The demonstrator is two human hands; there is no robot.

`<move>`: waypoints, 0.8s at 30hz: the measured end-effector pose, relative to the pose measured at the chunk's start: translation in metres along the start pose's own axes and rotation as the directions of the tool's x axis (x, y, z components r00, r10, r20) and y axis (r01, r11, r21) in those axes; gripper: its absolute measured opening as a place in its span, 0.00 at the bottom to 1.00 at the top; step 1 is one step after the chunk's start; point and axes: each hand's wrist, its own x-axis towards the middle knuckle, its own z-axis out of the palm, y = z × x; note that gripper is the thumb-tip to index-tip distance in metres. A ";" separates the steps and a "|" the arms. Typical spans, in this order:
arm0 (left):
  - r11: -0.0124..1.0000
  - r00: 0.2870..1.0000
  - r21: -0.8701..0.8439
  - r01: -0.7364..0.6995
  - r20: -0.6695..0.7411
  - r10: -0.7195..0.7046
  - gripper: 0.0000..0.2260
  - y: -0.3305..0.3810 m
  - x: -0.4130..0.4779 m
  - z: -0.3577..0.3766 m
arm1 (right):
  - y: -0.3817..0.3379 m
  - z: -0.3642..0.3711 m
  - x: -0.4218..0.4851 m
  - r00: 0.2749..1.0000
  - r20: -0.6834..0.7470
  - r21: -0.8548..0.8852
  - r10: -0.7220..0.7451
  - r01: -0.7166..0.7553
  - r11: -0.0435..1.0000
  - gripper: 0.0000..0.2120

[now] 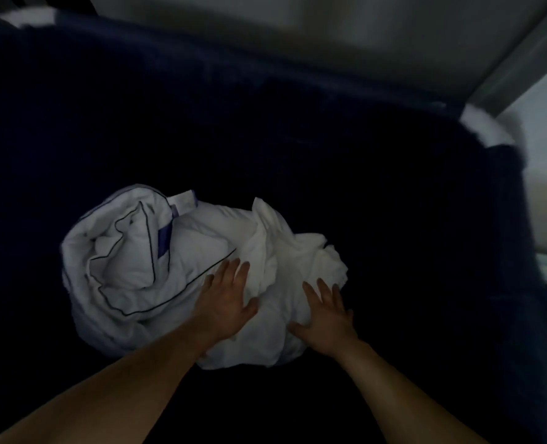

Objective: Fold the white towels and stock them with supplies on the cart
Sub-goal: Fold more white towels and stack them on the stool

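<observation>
Navy bin point(265, 91): crumpled towel heap point(176, 251), long axis left-right.

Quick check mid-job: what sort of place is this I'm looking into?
Most likely the inside of a deep laundry bin, perhaps in a housekeeping area: dark navy fabric walls, a white frame corner at the rim, and a rumpled heap of white linens at the bottom.

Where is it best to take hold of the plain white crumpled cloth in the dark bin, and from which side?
Probably the raised ridge of folds at the far end of the plain white cloth, with the grip coming from above. The ridge stands up loose, whereas the left part lies against the piped linen.
</observation>
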 end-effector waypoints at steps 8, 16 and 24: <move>0.996 0.979 0.087 -0.032 0.204 0.014 0.41 -0.048 0.123 0.113 | 0.016 0.093 0.136 0.985 0.132 0.131 0.115 -0.132 0.983 0.51; 0.962 0.972 0.270 0.040 0.214 -0.100 0.53 -0.055 0.184 0.187 | 0.038 0.148 0.194 0.973 0.171 0.093 0.156 -0.174 0.980 0.48; 0.908 0.995 -0.415 0.054 0.097 -0.015 0.16 -0.030 0.179 0.152 | 0.049 0.147 0.176 0.987 0.072 0.150 0.146 -0.155 0.977 0.45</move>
